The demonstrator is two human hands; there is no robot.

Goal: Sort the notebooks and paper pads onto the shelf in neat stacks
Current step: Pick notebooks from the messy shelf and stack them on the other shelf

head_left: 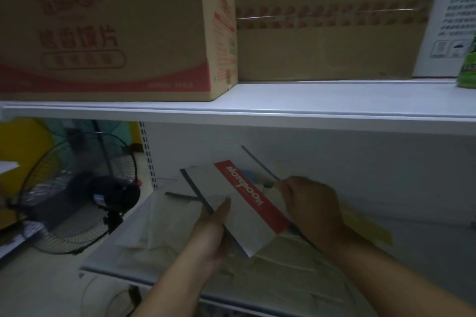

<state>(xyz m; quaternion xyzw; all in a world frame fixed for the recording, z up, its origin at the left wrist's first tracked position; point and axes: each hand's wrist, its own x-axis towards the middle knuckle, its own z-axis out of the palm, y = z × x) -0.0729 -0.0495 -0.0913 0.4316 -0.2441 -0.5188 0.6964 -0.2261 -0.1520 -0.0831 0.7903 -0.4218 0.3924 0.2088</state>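
1 head camera looks forward-down, near the shelf (438, 247).

— What stands on the upper shelf (309, 100)?
— A printed cardboard box (103, 28) at the left end, reaching the front edge. A taped brown box (329, 41) sits just beside it, set further back. At the right end are a white carton (445, 20) and a green packet (467, 67).
— And on the lower shelf (432, 265)?
— Pale paper pads (154, 224) lie flat and overlapping from the left end to the middle, with a yellow sheet (365, 226) toward the right.
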